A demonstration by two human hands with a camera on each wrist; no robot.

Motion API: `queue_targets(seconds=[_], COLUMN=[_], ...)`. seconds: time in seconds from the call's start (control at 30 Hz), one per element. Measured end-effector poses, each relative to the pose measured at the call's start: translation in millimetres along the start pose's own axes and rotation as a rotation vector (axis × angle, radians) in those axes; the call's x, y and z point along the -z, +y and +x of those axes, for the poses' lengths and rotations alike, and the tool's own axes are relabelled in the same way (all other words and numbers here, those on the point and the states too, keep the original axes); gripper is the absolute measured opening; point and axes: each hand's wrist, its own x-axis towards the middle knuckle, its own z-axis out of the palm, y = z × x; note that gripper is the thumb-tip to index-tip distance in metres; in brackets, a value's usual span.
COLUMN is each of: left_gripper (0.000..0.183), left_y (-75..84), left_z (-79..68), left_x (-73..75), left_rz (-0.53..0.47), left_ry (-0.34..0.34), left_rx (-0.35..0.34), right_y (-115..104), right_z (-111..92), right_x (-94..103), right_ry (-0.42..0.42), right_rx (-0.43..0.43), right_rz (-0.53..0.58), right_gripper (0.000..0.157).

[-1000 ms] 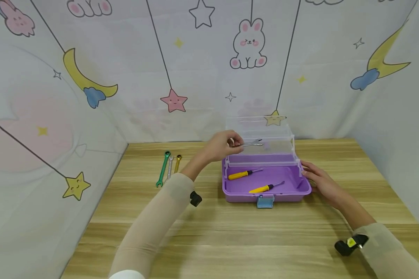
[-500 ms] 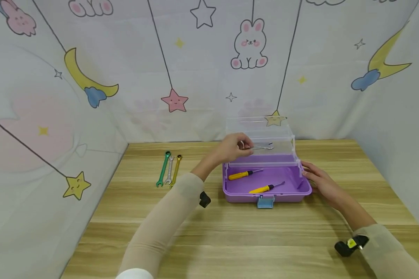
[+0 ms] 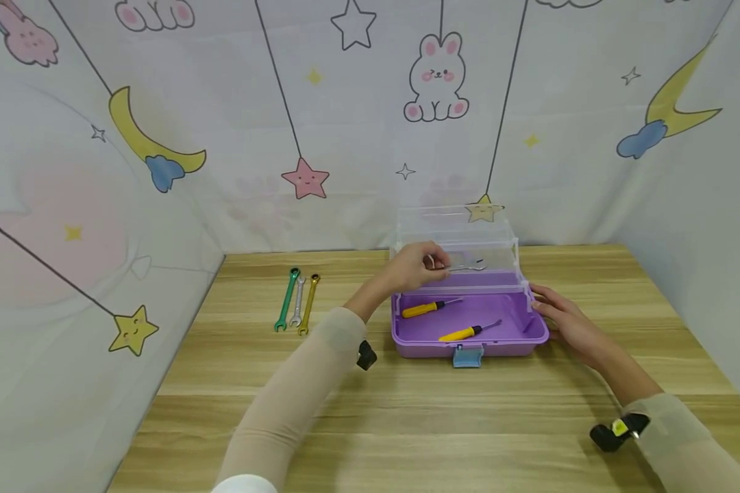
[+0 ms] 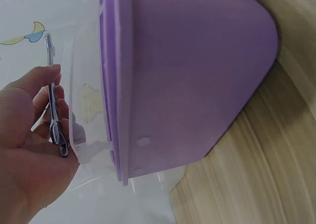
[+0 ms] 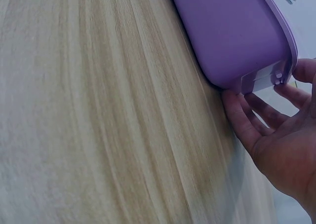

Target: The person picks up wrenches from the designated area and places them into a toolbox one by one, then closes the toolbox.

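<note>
My left hand (image 3: 416, 266) pinches a silver wrench (image 4: 52, 103) by its shank, between thumb and fingers. In the head view the wrench lies nearly level over the back of a purple toolbox (image 3: 428, 350), in front of its raised clear trays (image 3: 493, 259). The left wrist view shows the wrench close beside a clear tray edge. My right hand (image 3: 564, 320) rests at the toolbox's right back corner, fingertips touching its end and thumb at the rim (image 5: 291, 39). Inside the box lie two screwdrivers with yellow handles, a rear one (image 3: 423, 310) and a front one (image 3: 462, 334).
Left of the toolbox, a green wrench (image 3: 286, 301), a silver wrench (image 3: 298, 301) and a gold wrench (image 3: 310, 305) lie side by side on the wooden table (image 3: 469, 424). A light blue latch (image 3: 468, 357) hangs at the box's front. A printed curtain (image 3: 358, 123) stands behind.
My left hand has moved right with the wrench and then slightly down, further over the toolbox. The gold wrench, partly covered by the arm before, now shows fully. My right hand stays put.
</note>
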Motion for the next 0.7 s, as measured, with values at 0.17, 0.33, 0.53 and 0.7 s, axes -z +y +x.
queue_targets(seconds=[0.17, 0.33, 0.53, 0.7], left_gripper=[0.01, 0.01, 0.007, 0.007], left_y=[-2.8, -4.1, -2.3, -1.3], left_z=[1.9, 5.2, 5.0, 3.3], left_x=[-4.6, -8.4, -11.9, -13.7], left_rz=[0.034, 0.07, 0.111, 0.133], left_ry=[-0.003, -0.009, -0.028, -0.031], left_rx=[0.008, -0.002, 0.001, 0.005], right_y=[0, 2, 2, 2], right_z=[1, 0, 0, 0], right_x=[0.5, 1.5, 1.4, 0.7], right_ry=[-0.007, -0.007, -0.011, -0.011], right_rx=[0.008, 0.014, 0.011, 0.013], right_rz=[0.005, 0.01, 0.006, 0.01], right_gripper=[0.064, 0.064, 0.065, 0.065])
